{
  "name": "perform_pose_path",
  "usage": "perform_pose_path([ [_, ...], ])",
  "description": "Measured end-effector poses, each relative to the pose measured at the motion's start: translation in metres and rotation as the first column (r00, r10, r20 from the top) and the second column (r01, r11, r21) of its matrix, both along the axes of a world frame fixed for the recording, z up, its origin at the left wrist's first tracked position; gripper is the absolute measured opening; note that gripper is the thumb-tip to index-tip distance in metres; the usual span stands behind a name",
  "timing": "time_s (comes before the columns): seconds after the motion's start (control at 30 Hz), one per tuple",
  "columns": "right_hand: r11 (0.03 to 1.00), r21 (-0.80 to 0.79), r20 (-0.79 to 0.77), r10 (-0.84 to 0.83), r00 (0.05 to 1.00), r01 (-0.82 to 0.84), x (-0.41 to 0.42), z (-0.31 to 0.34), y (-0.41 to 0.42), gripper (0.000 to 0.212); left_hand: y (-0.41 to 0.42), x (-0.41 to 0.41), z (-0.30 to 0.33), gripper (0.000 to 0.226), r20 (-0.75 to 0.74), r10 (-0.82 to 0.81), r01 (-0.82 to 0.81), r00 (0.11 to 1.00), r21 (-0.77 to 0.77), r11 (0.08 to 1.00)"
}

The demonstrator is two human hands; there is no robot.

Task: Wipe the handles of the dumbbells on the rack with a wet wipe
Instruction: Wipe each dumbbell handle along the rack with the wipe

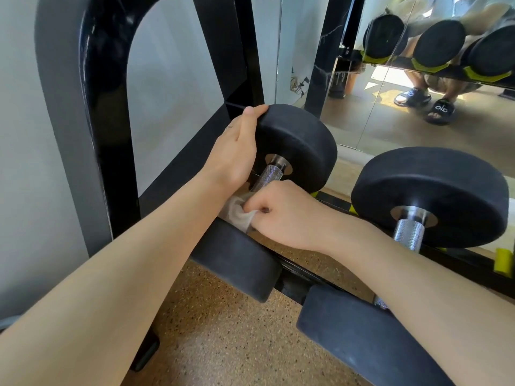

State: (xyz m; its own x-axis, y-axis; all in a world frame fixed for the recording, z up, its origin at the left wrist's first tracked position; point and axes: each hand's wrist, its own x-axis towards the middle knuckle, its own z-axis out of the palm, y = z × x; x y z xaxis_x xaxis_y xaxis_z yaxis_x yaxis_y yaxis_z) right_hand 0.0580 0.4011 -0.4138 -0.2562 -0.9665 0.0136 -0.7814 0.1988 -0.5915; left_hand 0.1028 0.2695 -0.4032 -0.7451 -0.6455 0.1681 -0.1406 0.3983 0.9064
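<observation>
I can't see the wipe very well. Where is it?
The wet wipe is bunched in the right hand, low on the left dumbbell's handle, just below the left hand that rests on that dumbbell's far head.

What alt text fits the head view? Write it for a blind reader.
The right hand rubs a wet wipe along the knurled handle of the leftmost dumbbell on a black rack, while the left hand steadies its far weight.

The left hand [239, 151] rests on the far black head of the left dumbbell [301, 151], thumb along its rim. The right hand [281, 215] grips a crumpled wet wipe [237, 213] round its knurled handle [269, 176]. A second dumbbell [429, 196] lies to the right on the rack [303, 277].
</observation>
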Motion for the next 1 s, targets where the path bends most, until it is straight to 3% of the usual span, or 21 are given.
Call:
perform_pose_path([
  [0.1,0.974,-0.06,0.047,-0.214,0.976,0.217,-0.015,-0.011,0.008,0.034,0.001,0.0,-0.001,0.052,0.014,-0.005,0.005,1.0,-0.019,1.0],
  [0.17,0.952,0.072,0.239,-0.306,0.922,0.297,-0.02,-0.025,0.009,0.015,0.001,-0.001,-0.001,0.052,0.007,0.002,-0.002,1.0,-0.019,1.0],
  [0.2,0.951,0.163,0.368,-0.304,0.879,0.261,-0.015,-0.03,0.005,0.011,0.0,-0.001,-0.001,0.052,0.003,0.006,-0.006,1.0,-0.016,1.0],
  [0.27,0.955,0.256,0.438,-0.255,0.862,0.153,-0.007,-0.036,-0.001,0.017,-0.001,-0.003,-0.001,0.052,0.001,0.012,-0.012,1.0,-0.006,1.0],
  [0.33,0.93,0.36,0.601,-0.287,0.746,0.067,0.003,-0.039,-0.004,0.017,-0.001,-0.003,-0.002,0.051,0.004,0.015,-0.015,1.0,-0.002,1.0],
  [0.4,0.909,0.389,0.552,-0.36,0.752,0.149,0.001,-0.031,-0.011,0.014,-0.001,-0.003,-0.001,0.051,0.001,0.012,-0.012,1.0,0.0,1.0],
  [0.5,0.967,0.186,0.596,-0.254,0.762,0.177,0.007,-0.008,-0.023,0.015,-0.001,-0.003,0.0,0.05,-0.006,0.029,-0.029,1.0,0.007,1.0],
  [0.6,0.985,0.155,0.398,-0.132,0.908,0.075,0.019,-0.001,-0.03,0.022,-0.002,-0.002,-0.001,0.051,-0.011,0.01,-0.01,1.0,0.016,1.0],
  [0.73,0.995,0.089,0.324,0.015,0.946,-0.046,0.022,-0.001,-0.01,0.029,-0.005,-0.002,-0.004,0.052,-0.012,0.0,0.001,1.0,0.037,0.999],
  [0.87,0.999,0.015,0.401,0.032,0.915,-0.042,0.011,-0.008,-0.008,0.026,-0.006,-0.005,-0.006,0.052,-0.018,-0.002,0.002,1.0,0.04,0.999],
  [1.0,1.0,0.012,0.621,-0.021,0.784,0.018,-0.002,-0.02,-0.004,0.017,-0.008,-0.005,-0.007,0.051,-0.032,-0.003,0.004,0.999,0.042,0.999],
])
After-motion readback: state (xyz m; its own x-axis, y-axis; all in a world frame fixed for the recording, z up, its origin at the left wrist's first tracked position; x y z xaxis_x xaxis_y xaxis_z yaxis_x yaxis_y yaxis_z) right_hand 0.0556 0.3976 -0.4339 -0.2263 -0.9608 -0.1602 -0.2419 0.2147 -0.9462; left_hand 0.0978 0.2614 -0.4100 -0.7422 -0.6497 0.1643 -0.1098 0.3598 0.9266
